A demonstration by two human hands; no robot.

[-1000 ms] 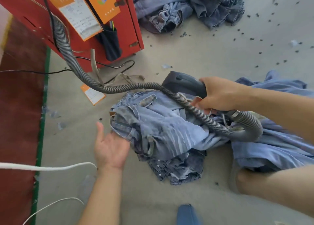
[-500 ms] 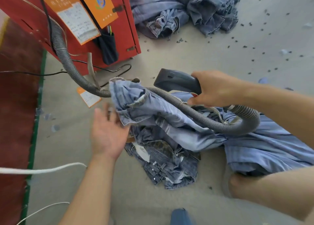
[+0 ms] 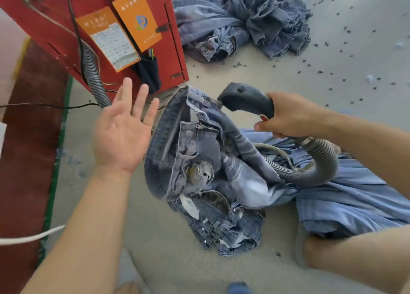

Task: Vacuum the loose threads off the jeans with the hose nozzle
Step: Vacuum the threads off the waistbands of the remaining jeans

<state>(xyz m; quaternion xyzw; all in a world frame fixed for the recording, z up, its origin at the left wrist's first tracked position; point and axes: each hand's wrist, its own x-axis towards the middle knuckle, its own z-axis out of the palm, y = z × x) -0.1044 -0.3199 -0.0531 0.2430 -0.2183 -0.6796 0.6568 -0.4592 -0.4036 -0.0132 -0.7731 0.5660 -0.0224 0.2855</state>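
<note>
Jeans point(image 3: 199, 151) now lifted higher than half second ago, waistband up, draped over hose point(image 3: 319, 160); left hand point(image 3: 121, 136) raised off denim. Left fingers straight, spread, palm toward jeans, touching nothing. Right hand point(image 3: 288, 116) fingers clamped round dark nozzle handle point(image 3: 246, 99), held above jeans. More denim on floor beneath.

the nozzle point(image 3: 244, 97) mouth is hidden behind the raised jeans point(image 3: 199, 151) waistband. the grey hose point(image 3: 319, 160) passes under the denim mid-run. print on the orange cards point(image 3: 137, 18) is too small to read. the left hand point(image 3: 121, 136) is motion-blurred.
</note>
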